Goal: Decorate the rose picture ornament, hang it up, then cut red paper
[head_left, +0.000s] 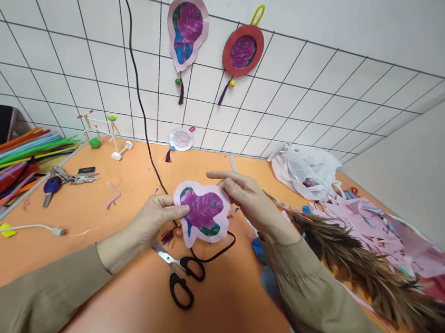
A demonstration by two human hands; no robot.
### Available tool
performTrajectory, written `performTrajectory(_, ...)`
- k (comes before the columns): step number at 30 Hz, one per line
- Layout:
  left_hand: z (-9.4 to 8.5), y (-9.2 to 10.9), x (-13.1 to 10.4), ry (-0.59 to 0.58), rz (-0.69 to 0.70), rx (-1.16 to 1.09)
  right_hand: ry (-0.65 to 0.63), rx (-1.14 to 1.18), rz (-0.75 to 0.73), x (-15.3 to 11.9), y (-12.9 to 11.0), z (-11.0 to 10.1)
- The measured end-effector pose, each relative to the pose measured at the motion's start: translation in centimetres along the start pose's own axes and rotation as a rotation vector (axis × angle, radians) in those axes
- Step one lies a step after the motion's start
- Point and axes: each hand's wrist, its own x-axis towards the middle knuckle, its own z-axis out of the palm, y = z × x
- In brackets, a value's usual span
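Observation:
My left hand (155, 218) pinches the left edge of a flower ornament (205, 210), a magenta flower with green and blue parts on a wavy pale pink border. A dark tassel with an orange bead (177, 231) hangs at its lower left. At the ornament's upper right edge is my right hand (245, 195), index finger stretched out to the left, thumb and other fingers bent near the border; what they hold is too small to make out. Below the ornament, black-handled scissors (179, 273) lie partly open on the orange table (124, 304).
Two ornaments (187, 30) (243, 51) hang on the tiled wall. Pipe cleaners (20, 161), keys (80, 177) and a phone (1, 126) are left. A plastic bag (305, 170), pink scraps (375, 230) and brown feathers (348, 259) lie right. A black cable (138, 81) runs behind the ornament.

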Motion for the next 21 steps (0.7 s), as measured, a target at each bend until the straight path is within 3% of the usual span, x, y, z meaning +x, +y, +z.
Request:
performTrajectory(4, -0.4, -0.4, 0.4, 0.051, 0.011, -0.113, 0.009, 0.130, 0.077, 0.9, 1.0, -0.1)
performTrajectory(11, -0.2, 0.0, 0.0, -0.008, -0.090, -0.260, 0.060, 0.123, 0.130, 0.8, 0.6, 0.7)
performTrajectory(16, -0.2, 0.1, 0.0, -0.054, -0.121, -0.096, -0.090, 0.021, 0.167, 0.6, 0.5, 1.3)
performTrajectory(21, -0.2, -0.2, 0.0, -0.017, -0.129, -0.013, -0.062, 0.075, 0.159, 0.8, 0.8, 1.8)
